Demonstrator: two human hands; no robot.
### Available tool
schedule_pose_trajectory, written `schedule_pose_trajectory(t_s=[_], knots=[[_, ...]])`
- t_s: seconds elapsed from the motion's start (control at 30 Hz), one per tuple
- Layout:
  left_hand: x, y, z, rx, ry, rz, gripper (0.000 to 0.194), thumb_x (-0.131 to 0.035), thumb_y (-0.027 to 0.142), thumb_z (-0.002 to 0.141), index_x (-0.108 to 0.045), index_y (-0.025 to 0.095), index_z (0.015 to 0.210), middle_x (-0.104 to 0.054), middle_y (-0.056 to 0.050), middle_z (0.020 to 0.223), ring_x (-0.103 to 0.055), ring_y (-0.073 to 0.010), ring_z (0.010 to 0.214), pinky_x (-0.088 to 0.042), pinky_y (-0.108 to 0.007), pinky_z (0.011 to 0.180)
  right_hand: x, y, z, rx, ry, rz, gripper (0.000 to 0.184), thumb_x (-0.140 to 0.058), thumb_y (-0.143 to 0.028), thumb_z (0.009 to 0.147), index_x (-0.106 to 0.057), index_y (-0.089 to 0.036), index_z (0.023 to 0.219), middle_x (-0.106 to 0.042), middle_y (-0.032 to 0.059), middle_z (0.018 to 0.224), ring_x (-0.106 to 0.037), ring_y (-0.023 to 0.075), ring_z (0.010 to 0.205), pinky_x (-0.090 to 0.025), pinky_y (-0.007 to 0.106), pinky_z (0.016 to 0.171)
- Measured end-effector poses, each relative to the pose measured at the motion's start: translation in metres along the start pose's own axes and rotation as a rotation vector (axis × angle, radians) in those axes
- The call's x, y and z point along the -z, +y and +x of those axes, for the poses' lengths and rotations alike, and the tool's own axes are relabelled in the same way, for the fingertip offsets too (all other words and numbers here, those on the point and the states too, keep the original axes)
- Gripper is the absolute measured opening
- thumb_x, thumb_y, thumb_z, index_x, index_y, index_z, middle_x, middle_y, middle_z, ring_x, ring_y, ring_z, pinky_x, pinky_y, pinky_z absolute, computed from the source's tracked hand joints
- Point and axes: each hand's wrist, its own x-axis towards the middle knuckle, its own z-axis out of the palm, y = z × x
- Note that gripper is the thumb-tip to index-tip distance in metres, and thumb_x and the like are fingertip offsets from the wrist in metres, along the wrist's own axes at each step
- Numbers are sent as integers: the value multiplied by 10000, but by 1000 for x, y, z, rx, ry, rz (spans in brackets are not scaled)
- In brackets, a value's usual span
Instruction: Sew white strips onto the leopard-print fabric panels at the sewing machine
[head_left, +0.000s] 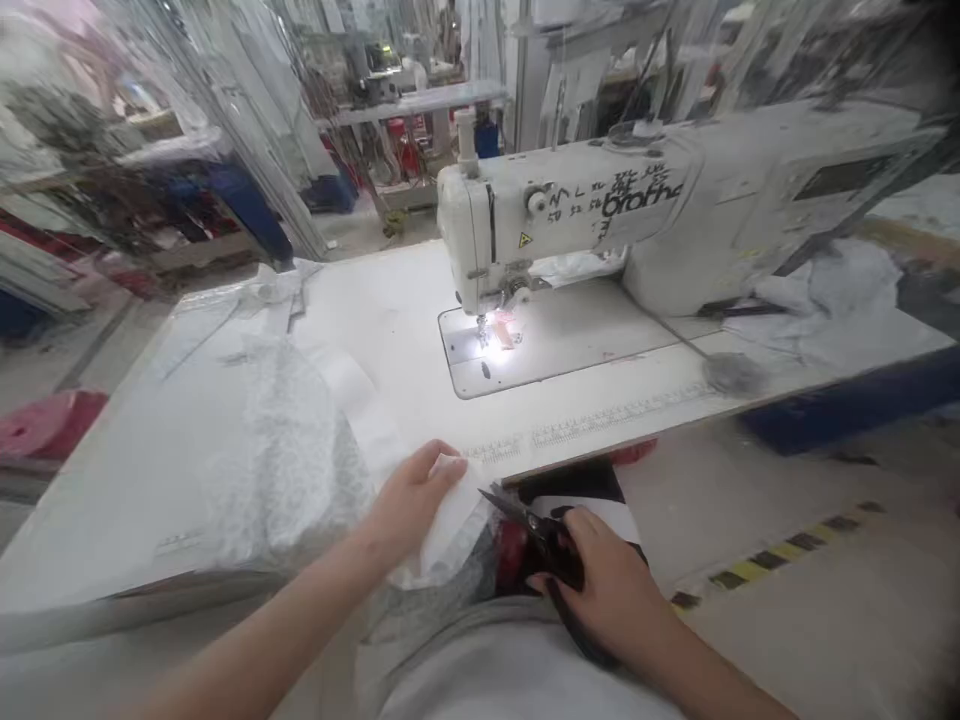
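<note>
My left hand [416,500] pinches the edge of a white fabric strip [450,525] at the near edge of the sewing table [390,330]. My right hand [607,585] grips black scissors [536,530], whose open blades point left at the strip. A pale patterned fabric [289,450] lies bunched on the table left of my left hand and hangs toward my lap.
A white Brother sewing machine [600,210] stands at the back right, its lamp lighting the needle plate [487,335]. White cloth [825,300] lies right of the machine. A ruler strip [600,420] runs along the table's front edge. Other workstations stand behind.
</note>
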Motion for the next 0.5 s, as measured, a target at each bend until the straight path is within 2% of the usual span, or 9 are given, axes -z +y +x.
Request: schedule_pose_trajectory(t_s=[0.27, 0.5], knots=[[-3, -4, 1, 32, 35, -145, 334, -550, 532, 740, -526, 210, 823, -580, 34, 591, -547, -145, 496, -387, -220, 443, -6, 3, -2, -36, 75, -50, 316, -575, -431, 783, -340, -221, 789, -496, 41, 845, -513, 246, 791, -408, 339, 610], [-12, -6, 0, 42, 9, -136, 334, -544, 536, 751, -505, 209, 808, -567, 36, 591, -533, -135, 499, -381, -204, 436, -3, -4, 1, -40, 91, -50, 317, -612, -422, 765, -374, -214, 781, -511, 42, 838, -525, 247, 797, -414, 330, 610]])
